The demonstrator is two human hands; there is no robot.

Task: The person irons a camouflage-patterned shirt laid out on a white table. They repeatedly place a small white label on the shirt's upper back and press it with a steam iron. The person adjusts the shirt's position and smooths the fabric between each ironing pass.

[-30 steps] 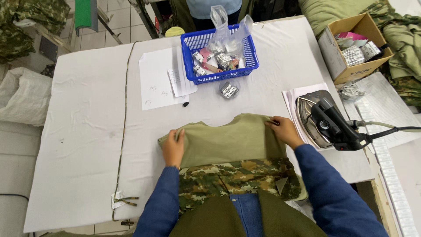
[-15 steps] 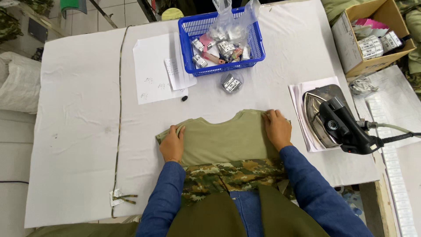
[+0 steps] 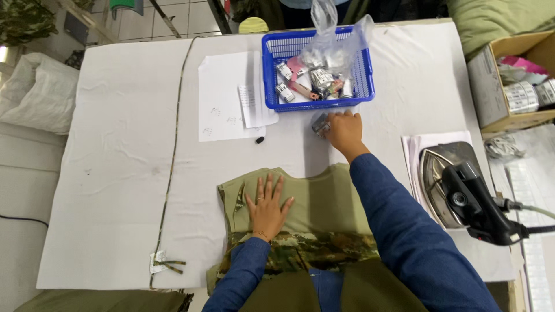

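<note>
Right hand [image 3: 345,130] outstretched — left hand [image 3: 267,203] flat

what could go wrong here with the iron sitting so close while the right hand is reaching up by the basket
The iron lies face up beside the right sleeve; pulling the right hand back could brush its plate, if hot. That hand is on a small packet against the blue basket, which a nudge might shift. Only the left hand pins the olive garment, so it could slip towards the table's near edge.
</note>
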